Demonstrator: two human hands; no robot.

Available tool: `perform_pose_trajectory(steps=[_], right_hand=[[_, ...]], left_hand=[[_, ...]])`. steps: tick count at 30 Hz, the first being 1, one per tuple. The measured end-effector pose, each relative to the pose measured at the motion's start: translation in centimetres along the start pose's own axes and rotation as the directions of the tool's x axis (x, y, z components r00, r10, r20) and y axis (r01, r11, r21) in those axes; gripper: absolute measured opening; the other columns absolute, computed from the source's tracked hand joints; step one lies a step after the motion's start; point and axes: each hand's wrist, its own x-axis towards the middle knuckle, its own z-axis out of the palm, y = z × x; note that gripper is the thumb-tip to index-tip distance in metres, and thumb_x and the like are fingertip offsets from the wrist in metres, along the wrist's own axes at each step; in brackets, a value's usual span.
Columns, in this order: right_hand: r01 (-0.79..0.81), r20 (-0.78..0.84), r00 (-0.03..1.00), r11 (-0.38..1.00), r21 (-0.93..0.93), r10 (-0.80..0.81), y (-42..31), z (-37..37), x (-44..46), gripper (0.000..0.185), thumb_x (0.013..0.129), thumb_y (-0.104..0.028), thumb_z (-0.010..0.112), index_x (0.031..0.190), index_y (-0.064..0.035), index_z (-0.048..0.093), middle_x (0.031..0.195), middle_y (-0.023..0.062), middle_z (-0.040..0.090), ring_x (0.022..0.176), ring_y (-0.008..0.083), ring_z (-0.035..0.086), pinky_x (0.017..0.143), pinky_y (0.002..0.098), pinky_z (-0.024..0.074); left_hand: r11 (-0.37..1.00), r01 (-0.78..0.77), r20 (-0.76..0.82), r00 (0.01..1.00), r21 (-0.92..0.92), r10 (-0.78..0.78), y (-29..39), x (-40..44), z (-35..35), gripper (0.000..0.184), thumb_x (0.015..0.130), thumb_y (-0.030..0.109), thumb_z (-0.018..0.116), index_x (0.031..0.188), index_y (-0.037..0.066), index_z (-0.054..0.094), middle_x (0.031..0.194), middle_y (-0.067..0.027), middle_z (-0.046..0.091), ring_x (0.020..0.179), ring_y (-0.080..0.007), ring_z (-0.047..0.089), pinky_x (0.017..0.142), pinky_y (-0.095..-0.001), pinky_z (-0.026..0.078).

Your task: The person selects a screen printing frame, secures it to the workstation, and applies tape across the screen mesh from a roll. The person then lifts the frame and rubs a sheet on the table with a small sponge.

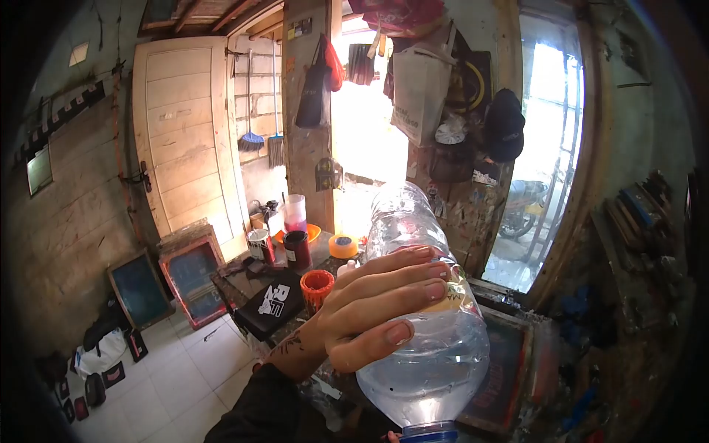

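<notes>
A large clear plastic bottle (425, 354) with water inside lies tilted in front of me, its base pointing away and its blue cap (430, 432) at the bottom edge. My left hand (377, 299) reaches from the lower left in a black sleeve. Its palm rests on the bottle's side and its fingers curve over the label. Beside the cap, a bit of skin from my right hand (393, 437) shows at the frame's bottom edge; the rest of that hand is hidden.
A cluttered table holds a black pouch (272, 304), an orange-rimmed cup (317, 284), paint cans (298, 249) and a tape roll (343, 246). Framed screens (193, 269) lean at the left. Another frame (502, 369) is behind the bottle. Bags (421, 92) hang beside the bright doorway.
</notes>
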Motion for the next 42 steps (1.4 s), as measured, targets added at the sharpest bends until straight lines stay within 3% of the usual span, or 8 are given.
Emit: perform_pose_trajectory(steps=[16, 28, 42], right_hand=[[-0.037, -0.036, 0.999, 0.996, -0.083, 0.034, -0.1, -0.1, 0.2, 0.032, 0.099, -0.036, 0.056, 0.091, -0.0066, 0.066, 0.067, -0.0036, 0.054, 0.056, 0.0062, 0.048, 0.049, 0.0227, 0.0373], [-0.06, -0.013, 0.998, 0.998, 0.008, 0.06, 0.9, -0.3, 0.4, 0.031, 0.098, -0.037, 0.056, 0.094, -0.0076, 0.065, 0.068, -0.0045, 0.054, 0.056, 0.0058, 0.047, 0.048, 0.0219, 0.0365], [-0.04, -0.031, 0.999, 0.999, -0.006, 0.039, -0.1, -0.1, -0.1, 0.03, 0.098, -0.035, 0.057, 0.094, -0.0071, 0.065, 0.067, -0.0047, 0.053, 0.054, 0.006, 0.046, 0.048, 0.0222, 0.0354]], left_hand=[[0.999, -0.052, -0.089, 0.995, 0.011, 0.052, -0.4, 0.5, 1.3, 0.048, 0.085, 0.01, 0.069, 0.121, 0.007, 0.037, 0.121, -0.0238, 0.058, 0.11, -0.0378, 0.062, 0.096, -0.0534, 0.053], [0.996, -0.088, -0.098, 0.991, 0.001, 0.087, -0.6, 0.6, 1.8, 0.05, 0.085, 0.011, 0.069, 0.123, 0.007, 0.037, 0.12, -0.0239, 0.058, 0.109, -0.0382, 0.063, 0.095, -0.0539, 0.053], [0.989, -0.138, -0.154, 0.977, 0.061, 0.146, -0.8, 1.0, 2.8, 0.045, 0.088, 0.011, 0.065, 0.123, 0.006, 0.037, 0.116, -0.0252, 0.059, 0.104, -0.0387, 0.065, 0.09, -0.0534, 0.056]])
